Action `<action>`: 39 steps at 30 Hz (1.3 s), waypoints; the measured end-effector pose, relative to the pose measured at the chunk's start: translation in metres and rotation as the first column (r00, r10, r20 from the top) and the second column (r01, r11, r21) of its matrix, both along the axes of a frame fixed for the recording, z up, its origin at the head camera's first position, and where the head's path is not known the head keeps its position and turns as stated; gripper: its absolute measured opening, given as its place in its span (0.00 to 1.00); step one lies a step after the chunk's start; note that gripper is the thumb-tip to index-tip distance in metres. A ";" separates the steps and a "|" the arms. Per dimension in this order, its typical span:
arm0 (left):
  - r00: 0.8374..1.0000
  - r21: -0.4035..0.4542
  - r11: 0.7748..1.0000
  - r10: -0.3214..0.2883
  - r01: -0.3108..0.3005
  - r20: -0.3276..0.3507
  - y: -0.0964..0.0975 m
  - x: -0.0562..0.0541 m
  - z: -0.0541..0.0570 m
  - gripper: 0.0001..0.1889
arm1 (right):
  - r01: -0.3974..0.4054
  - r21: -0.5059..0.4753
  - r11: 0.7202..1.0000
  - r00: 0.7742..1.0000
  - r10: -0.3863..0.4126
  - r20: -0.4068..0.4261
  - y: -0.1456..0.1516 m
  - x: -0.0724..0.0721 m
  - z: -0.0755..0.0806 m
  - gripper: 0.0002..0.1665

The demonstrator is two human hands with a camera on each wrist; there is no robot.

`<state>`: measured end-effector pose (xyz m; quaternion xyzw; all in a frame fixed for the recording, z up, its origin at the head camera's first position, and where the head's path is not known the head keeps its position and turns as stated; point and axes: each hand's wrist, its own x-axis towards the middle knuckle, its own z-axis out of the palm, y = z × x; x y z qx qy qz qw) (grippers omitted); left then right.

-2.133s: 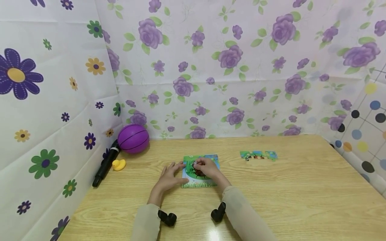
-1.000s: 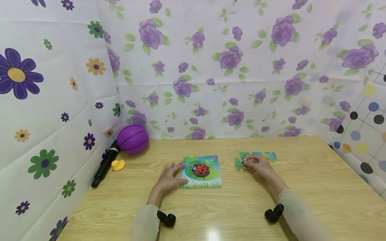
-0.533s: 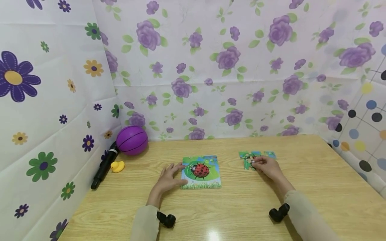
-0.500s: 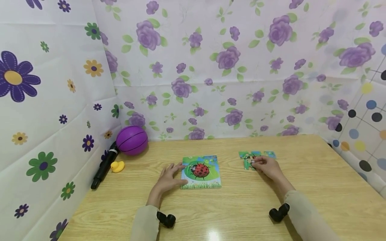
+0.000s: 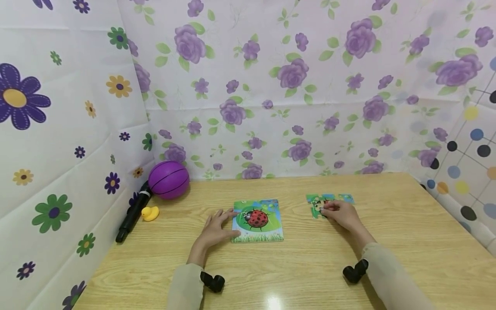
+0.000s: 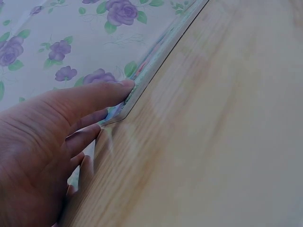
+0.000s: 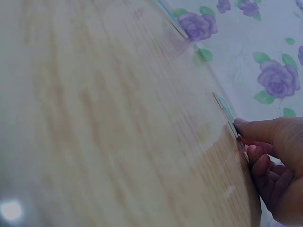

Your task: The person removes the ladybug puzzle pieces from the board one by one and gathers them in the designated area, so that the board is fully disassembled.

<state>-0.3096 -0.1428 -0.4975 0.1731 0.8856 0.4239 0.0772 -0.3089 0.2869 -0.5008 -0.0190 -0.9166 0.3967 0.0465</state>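
Observation:
A square board (image 5: 257, 238) with a red ladybug on a green leaf lies on the wooden table in the head view. My left hand (image 5: 212, 232) rests at its left side, thumb near the front edge and fingers spread. In the left wrist view the thumb (image 6: 109, 92) lies on the board's edge. To the right, several joined and loose puzzle pieces (image 5: 347, 198) form a row with blue and green parts. My right hand (image 5: 342, 214) pinches a green puzzle piece (image 5: 315, 211) just below the row's left end; the fingers partly cover the pieces.
A purple ball (image 5: 169, 180) sits at the back left corner. Against the left wall lies a black rod (image 5: 133, 215), with a yellow rubber duck (image 5: 150, 213) beside it. Flowered cloth (image 5: 255, 86) hangs behind the table (image 5: 248, 275).
My right hand has gone from the ladybug board to the puzzle pieces on the right. Lately it shifts the green piece slightly right, then slightly left against the row. My left hand stays put.

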 end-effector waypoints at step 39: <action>1.000 -0.006 1.000 0.004 -0.004 0.000 0.000 -0.002 -0.002 0.34 | -0.031 -0.158 0.987 0.999 0.032 0.001 -0.031 0.001 0.011 0.22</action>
